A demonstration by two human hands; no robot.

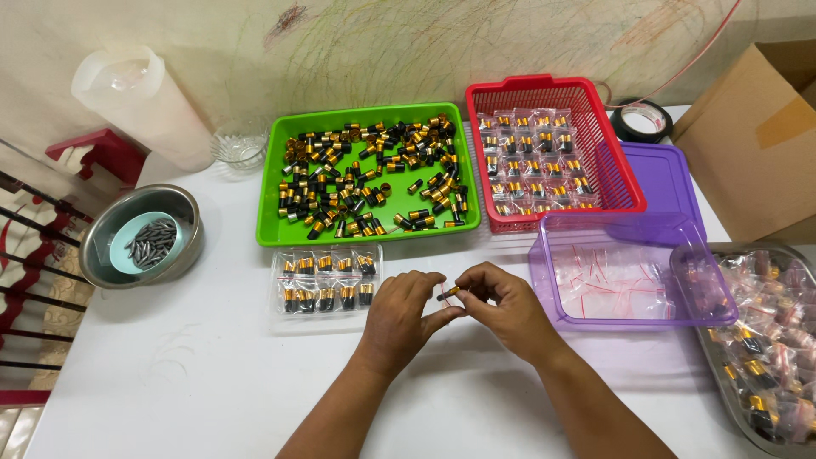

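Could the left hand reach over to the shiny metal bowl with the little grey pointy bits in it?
Probably yes. The left hand is at the middle of the white table, and the round steel bowl sits to its left with only bare tabletop between. But both hands pinch a small black-and-gold piece now.

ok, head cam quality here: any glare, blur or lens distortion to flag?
Head view: even, soft light, with faint shadows under both hands, left hand and right hand. Mild sheen on the steel bowl and clear purple box. The small black-and-gold piece at the fingertips is sharp enough. Wide-angle bend shows at the table edges; no motion blur.
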